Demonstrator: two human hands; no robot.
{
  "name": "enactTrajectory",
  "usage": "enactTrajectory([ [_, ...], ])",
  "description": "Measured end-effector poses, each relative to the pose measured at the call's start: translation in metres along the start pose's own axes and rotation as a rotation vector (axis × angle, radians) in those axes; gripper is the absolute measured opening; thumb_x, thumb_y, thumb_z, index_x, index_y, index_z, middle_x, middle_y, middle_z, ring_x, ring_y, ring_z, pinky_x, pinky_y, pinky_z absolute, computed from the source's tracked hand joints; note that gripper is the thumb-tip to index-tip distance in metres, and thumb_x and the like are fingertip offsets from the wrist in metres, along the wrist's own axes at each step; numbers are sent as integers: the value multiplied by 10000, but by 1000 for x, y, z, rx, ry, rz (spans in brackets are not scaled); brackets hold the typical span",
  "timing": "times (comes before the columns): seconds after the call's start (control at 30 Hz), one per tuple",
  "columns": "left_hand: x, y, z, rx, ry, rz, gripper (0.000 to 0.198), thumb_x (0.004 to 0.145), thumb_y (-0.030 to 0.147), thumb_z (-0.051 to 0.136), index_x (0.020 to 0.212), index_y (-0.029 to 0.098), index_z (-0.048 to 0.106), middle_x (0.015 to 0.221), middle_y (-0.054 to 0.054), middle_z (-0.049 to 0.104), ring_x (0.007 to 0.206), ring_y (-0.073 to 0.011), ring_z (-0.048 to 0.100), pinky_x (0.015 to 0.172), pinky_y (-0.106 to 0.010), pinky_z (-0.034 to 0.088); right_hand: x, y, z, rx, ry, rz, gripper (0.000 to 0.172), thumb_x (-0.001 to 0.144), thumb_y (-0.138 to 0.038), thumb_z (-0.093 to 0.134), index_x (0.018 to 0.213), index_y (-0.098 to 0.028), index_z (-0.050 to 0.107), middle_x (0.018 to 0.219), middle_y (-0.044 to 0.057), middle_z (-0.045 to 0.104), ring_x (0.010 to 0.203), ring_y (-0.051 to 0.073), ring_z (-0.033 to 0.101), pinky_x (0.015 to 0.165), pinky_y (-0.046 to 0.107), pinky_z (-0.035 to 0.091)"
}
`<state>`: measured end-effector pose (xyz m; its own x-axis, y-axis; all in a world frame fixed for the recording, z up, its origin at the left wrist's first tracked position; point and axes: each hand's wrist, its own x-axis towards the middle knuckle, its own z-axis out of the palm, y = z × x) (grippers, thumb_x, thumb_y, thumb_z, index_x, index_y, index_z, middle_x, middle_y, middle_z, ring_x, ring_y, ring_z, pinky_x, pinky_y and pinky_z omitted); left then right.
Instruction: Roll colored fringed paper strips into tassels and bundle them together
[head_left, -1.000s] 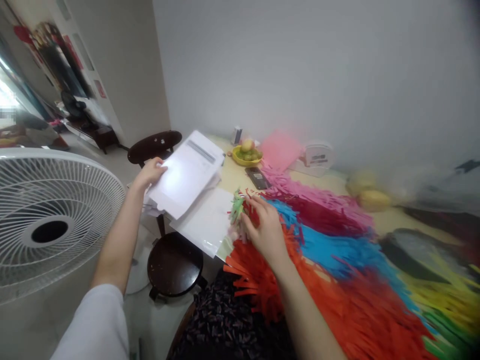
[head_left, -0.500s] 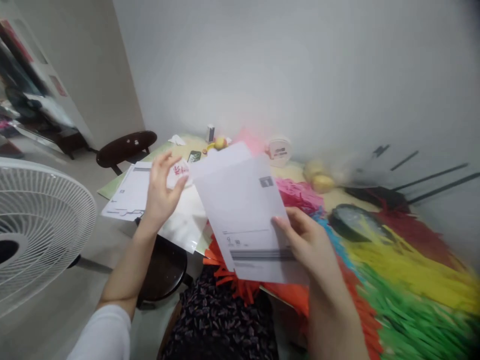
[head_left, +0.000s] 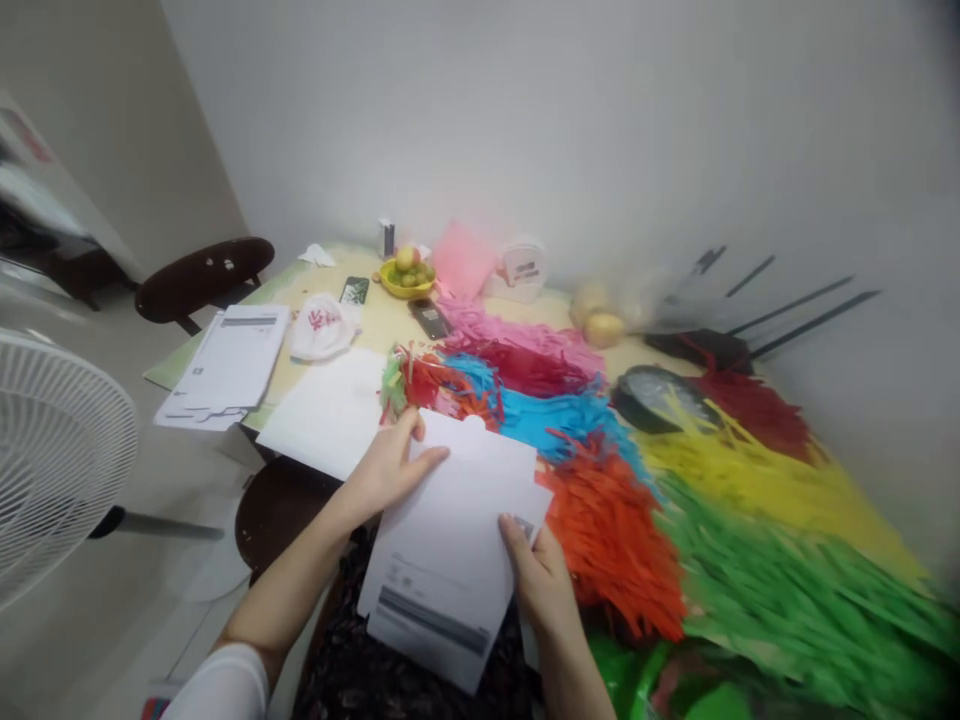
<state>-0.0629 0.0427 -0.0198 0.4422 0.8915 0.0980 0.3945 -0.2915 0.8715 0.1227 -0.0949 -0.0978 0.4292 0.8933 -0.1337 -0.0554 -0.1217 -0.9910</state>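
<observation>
My left hand [head_left: 390,465] is closed on the upper left edge of some white printed sheets [head_left: 450,540], with its thumb on top. On their right edge my right hand [head_left: 536,565] grips them, thumb over the face. The sheets overlap unevenly and tilt above my lap, a grey band near the bottom. Beyond my left hand lie a large white sheet [head_left: 330,410], a white plastic bag with red print [head_left: 324,327] and a stack of printed papers [head_left: 232,360]. Orange paper strips [head_left: 619,540] lie beside my right hand.
Blue [head_left: 547,420], yellow [head_left: 787,490] and green strips [head_left: 810,600] spread across the table [head_left: 300,285]. Farther back are a yellow fruit bowl [head_left: 407,280], phones [head_left: 355,291] and a round black-rimmed object [head_left: 660,398]. A white fan [head_left: 60,460] and dark stools [head_left: 281,510] stand at the left.
My left hand has come down from near the plastic bag and taken hold of the sheets. My right hand and the sheets have moved lower, toward my lap. The view has shifted.
</observation>
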Motion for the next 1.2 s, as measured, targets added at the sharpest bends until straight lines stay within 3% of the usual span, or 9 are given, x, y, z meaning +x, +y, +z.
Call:
enactTrajectory([
  [0.23,-11,-12,17,-54,-313,11,331,805,396,663,649,175,472,652,37,442,668,-130,411,630,-254,285,-9,11,-12,34,32,85,508,740,-643,690,923,-172,736,948,101,763,875,273,689,826,384,555],
  [0.43,-16,-15,17,-501,-352,-97,497,723,408,721,580,186,299,572,64,289,545,-76,275,523,-234,198,-9,18,-17,320,-285,358,585,485,-598,844,868,-174,720,790,105,749,765,317,710,676,432,580],
  [0.57,-11,-18,21,-803,-385,-168,548,602,374,784,525,187,275,480,76,288,453,-49,248,460,-220,145,-2,7,-2,326,-211,298,517,492,-508,868,848,-166,715,830,100,759,736,271,704,642,369,575],
  [0.63,-7,-16,26,-938,-325,-165,497,570,340,801,539,180,331,480,69,359,438,-51,311,440,-199,192,4,-1,5,256,-101,244,474,501,-485,876,796,-152,711,770,88,752,649,231,676,587,330,555],
  [0.7,-4,-13,33,-986,-188,-126,352,581,299,814,680,171,501,595,43,526,511,-74,455,494,-186,335,9,-8,6,199,5,207,462,506,-482,880,761,-137,709,721,83,739,597,214,650,548,320,537],
  [0.83,-7,-7,45,-877,-86,-158,467,677,345,798,1074,179,616,903,-48,706,755,-162,639,715,-265,499,18,-13,0,101,253,84,451,576,-479,864,822,-131,718,813,94,750,686,229,671,628,343,549],
  [0.93,-13,-8,48,-739,23,-225,402,734,424,754,992,126,679,849,-73,724,767,-192,651,702,-275,499,21,-14,-5,31,250,9,484,629,-556,815,832,-130,711,800,93,740,704,235,668,621,329,533],
  [1.03,-14,-11,48,-704,95,-280,413,708,481,761,888,115,694,735,-48,699,685,-179,620,636,-264,475,23,-19,-7,71,177,-53,573,795,-696,580,827,-135,692,768,89,720,671,225,651,576,314,508],
  [1.2,-18,-14,53,-548,134,-247,477,813,592,598,637,151,550,561,14,528,532,-110,440,510,-232,331,23,-30,-12,-197,292,-208,488,891,-595,524,656,-170,562,580,2,564,539,145,503,507,253,375],
])
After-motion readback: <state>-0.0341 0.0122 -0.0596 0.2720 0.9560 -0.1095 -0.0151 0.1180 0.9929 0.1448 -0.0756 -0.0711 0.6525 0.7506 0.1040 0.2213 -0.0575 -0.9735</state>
